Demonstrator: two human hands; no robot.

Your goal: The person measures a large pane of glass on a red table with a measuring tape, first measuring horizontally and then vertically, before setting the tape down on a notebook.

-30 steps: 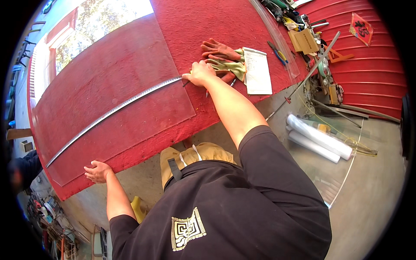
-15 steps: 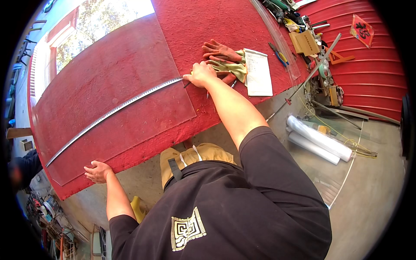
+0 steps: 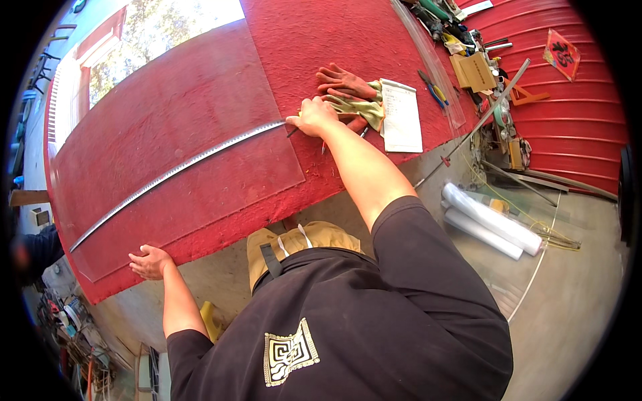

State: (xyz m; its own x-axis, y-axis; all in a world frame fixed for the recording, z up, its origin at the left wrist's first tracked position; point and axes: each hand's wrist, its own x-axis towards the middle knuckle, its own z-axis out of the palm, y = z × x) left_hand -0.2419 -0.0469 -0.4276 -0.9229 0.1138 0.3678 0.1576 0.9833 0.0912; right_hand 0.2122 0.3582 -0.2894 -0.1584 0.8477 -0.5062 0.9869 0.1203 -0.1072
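A clear glass sheet [image 3: 214,100] lies on the red-covered table [image 3: 294,40], mirroring a bright window at its far end. Across the sheet runs the silvery blade of a tape measure [image 3: 177,168], from the left edge to my right hand. My right hand [image 3: 313,118] is closed on the tape measure's right end, just past the glass edge; its palm side is hidden. With fingers spread, my left hand [image 3: 151,262] rests at the near left edge of the sheet and holds nothing. Beside my right hand lie red-and-green work gloves [image 3: 344,81] and a written notepad [image 3: 402,120].
Pliers [image 3: 433,90] lie farther right on the table. A long metal rod [image 3: 478,119] leans past the table's right end, near piled tools and a cardboard box [image 3: 473,71]. Plastic-wrapped rolls [image 3: 491,217] lie on the floor. Another person's dark sleeve [image 3: 41,250] shows far left.
The view has shifted slightly. Both hands keep nearly the same places on the table, and the tape measure still lies across the glass.
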